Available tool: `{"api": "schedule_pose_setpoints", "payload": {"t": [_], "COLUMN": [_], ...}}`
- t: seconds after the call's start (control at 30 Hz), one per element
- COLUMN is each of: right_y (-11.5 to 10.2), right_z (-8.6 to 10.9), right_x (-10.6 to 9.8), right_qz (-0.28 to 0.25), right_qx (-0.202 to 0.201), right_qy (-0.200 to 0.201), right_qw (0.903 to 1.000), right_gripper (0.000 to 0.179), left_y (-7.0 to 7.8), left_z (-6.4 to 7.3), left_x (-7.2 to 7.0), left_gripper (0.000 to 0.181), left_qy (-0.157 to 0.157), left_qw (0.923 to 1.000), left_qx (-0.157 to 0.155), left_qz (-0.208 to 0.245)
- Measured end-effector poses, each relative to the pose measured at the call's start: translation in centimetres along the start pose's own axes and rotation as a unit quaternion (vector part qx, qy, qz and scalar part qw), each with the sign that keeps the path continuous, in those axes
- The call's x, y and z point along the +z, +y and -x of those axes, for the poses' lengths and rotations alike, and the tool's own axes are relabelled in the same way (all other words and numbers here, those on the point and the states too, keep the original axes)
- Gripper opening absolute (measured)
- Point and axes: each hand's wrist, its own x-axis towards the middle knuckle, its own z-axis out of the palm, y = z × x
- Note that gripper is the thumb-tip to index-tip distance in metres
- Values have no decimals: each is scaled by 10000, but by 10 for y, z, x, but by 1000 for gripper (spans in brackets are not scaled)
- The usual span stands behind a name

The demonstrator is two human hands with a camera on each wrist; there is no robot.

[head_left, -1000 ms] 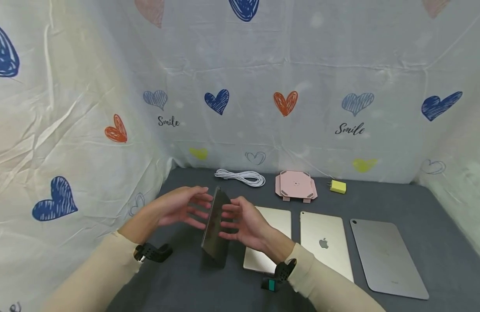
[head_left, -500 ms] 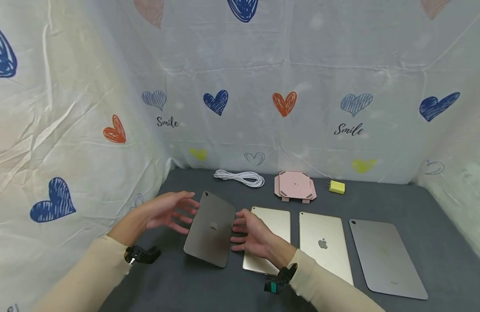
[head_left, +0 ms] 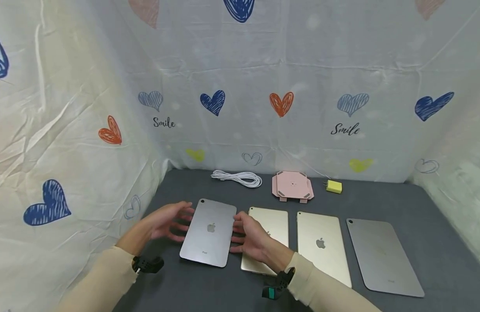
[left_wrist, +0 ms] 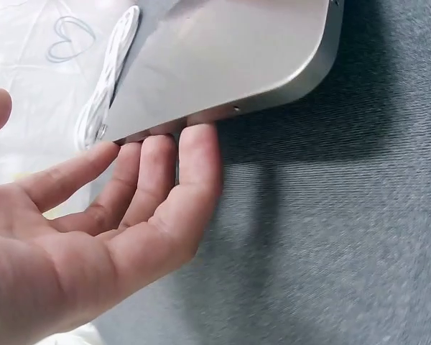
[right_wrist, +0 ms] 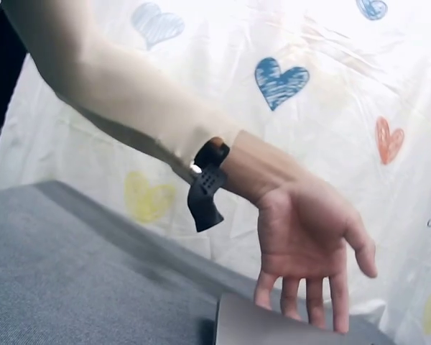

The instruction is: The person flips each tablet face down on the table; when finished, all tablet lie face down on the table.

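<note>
A silver-grey iPad [head_left: 210,232], back face up with its logo showing, is tilted over the dark cloth, a shadow beneath its edge in the left wrist view. My left hand [head_left: 165,225] has its extended fingertips against the iPad's left edge, thumb apart from it. At the opposite edge are the fingers of my right hand [head_left: 250,236], its palm turned inward. That hand partly covers a gold iPad [head_left: 272,221] lying beside it. In the right wrist view, my left hand [right_wrist: 302,237] appears palm-on, its fingertips behind the grey iPad's edge [right_wrist: 273,323].
Another gold iPad [head_left: 323,247] and a larger grey iPad [head_left: 384,255] lie face down to the right. Along the back are a coiled white cable [head_left: 237,177], a pink folded stand [head_left: 292,186] and a yellow charger plug [head_left: 334,186]. A heart-print curtain [head_left: 224,65] hangs behind.
The grey iPad has turned from nearly upright on edge to lying much flatter, its back now facing up. Both hands have lowered slightly, staying at its two sides.
</note>
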Motion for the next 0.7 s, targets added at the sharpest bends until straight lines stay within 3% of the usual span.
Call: {"api": "schedule_pose_setpoints", "payload": {"t": [0.4, 0.7], "right_y": [-7, -10], "right_z": [8, 13], "right_x": [-3, -9], "right_qz": [123, 403], "right_qx": [-71, -72], "right_qy": [-26, -286], "right_qw": [9999, 9988], "right_gripper": [81, 73], "left_y": [-12, -5], "left_z": [-14, -4], "left_x": [17, 18], "left_gripper": [65, 70], "left_qy": [129, 71], "left_qw": [9999, 9983], "left_qx": [-37, 169], "left_qz": [-17, -548]}}
